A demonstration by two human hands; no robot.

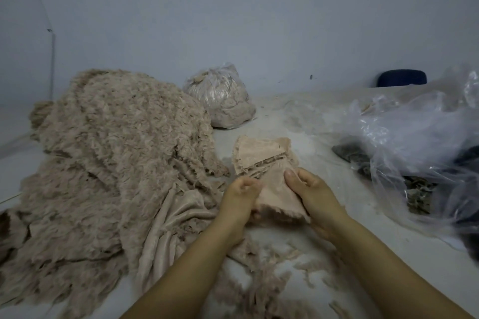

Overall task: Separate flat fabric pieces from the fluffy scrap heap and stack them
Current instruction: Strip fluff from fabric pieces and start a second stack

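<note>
Now both hands hold one flat fabric piece (276, 195).
Left hand (239, 198) and right hand (315, 194) pinch it beside the fluffy heap (111, 142), just short of the stack (261, 155).

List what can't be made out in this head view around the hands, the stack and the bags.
- Fingertips of both hands: tucked under the flat fabric piece.
- Piece count in the stack: edges blur together.
- Dark contents of the clear plastic bag: veiled by crinkled plastic, cut off at the right edge.
- Far tied bag: contents too blurred.
- Fluffy heap: its underside is hidden.
</note>
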